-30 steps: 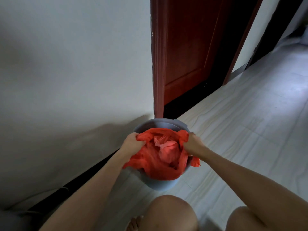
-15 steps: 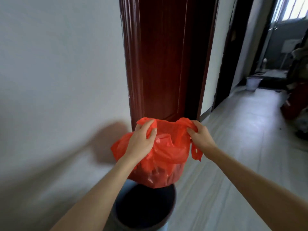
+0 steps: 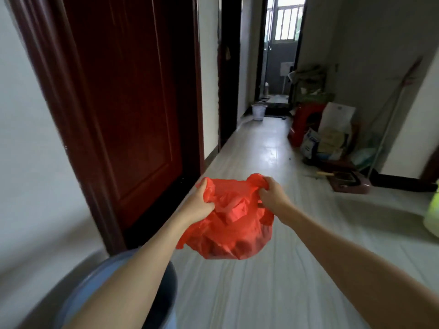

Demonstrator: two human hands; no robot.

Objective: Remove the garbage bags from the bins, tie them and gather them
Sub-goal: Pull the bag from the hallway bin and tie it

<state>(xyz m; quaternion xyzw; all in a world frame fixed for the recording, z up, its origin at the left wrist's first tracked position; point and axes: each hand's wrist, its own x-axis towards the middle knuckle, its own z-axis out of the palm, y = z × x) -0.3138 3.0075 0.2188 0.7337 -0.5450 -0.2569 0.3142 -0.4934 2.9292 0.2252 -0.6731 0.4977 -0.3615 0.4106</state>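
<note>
Gripping the red bag (image 3: 228, 224) by its top corners, the left hand (image 3: 198, 205) and right hand (image 3: 273, 198) hold it in the air, fingers curled into the plastic. It hangs clear of the grey bin (image 3: 118, 286), over the floor (image 3: 273, 288) beside the door (image 3: 133, 103).

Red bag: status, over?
Left hand and right hand grip red bag top. Bag out of blue bin, untied. Hallway floor ahead open.
</note>
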